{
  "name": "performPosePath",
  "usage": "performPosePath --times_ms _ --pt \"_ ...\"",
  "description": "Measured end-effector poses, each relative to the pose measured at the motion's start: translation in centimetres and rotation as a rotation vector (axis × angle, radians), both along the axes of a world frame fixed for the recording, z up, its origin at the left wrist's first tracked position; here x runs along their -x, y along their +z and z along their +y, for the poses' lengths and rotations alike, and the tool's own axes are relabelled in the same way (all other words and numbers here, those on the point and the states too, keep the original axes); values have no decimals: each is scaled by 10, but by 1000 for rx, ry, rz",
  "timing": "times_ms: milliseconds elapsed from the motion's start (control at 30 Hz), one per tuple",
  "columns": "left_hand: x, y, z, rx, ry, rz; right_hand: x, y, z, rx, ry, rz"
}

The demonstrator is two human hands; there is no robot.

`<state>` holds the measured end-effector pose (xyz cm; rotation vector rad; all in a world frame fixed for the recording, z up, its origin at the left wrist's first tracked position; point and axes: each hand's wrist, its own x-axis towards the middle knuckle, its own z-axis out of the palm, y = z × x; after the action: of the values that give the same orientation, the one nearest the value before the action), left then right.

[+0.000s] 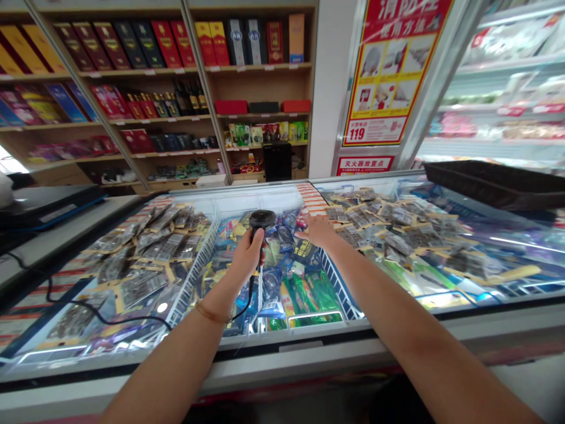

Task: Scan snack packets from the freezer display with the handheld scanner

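From my feed, a long freezer (309, 356) spans the view. Dark packets (163, 242) with pale borders are strewn across its left part; similar packets (408, 232) cover much of the right. Between them, bright packs (304, 294) fill the middle, reaching toward the front edge. I see a black tray (489, 181) toward the back right, and a cord (119, 321) trailing over the left front.

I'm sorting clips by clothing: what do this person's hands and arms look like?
The left hand and right hand are ungloved, and no sleeves show. A thin, light-brown band circles the left wrist; the right wrist shows none.
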<state>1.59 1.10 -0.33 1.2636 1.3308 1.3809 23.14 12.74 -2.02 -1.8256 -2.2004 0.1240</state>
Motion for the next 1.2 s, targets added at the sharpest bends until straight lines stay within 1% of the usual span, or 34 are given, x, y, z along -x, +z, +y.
performPosePath --times_ms 67,100,167,200,267,333,400,433,500,567,633,667,733,833,900,1067,1133,1200 --pt "0 0 0 1 4 1 6 2 1 -38 80 109" --pt "1 0 0 0 5 0 7 5 2 -58 93 153" --pt "2 0 -1 -4 5 -2 4 13 3 -91 75 175" --pt "2 1 -1 -4 3 -1 0 18 2 -74 41 144" --pt "2 1 -1 -1 1 3 -9 26 1 29 1 36" --pt "2 1 -1 1 1 8 -17 29 -1 157 36 -49" --pt "1 1 -1 2 -1 13 -21 29 -2 223 99 -31" --pt "1 1 -1 2 -2 14 -21 28 -1 222 117 28" --pt "1 2 -2 3 -2 16 -20 23 2 198 102 239" --pt "1 3 -2 -1 -9 17 -15 18 6 174 66 570" --pt "1 4 -4 -9 -40 23 -9 12 10 184 48 921" --pt "0 5 -5 -13 -62 28 -5 10 12 198 56 1064" --pt "-1 6 -8 -20 -111 40 2 7 13 217 75 1288" --pt "-4 6 -11 -36 -194 62 14 7 11 164 116 1552" --pt "-6 4 -13 -52 -246 96 20 9 9 118 146 1668" --pt "-7 -2 -13 -87 -301 170 27 13 8 104 146 1789" --pt "-9 -2 -13 -86 -301 161 27 12 9 82 141 1809" --pt "-12 -1 -15 -74 -294 140 27 12 11 68 155 1783"
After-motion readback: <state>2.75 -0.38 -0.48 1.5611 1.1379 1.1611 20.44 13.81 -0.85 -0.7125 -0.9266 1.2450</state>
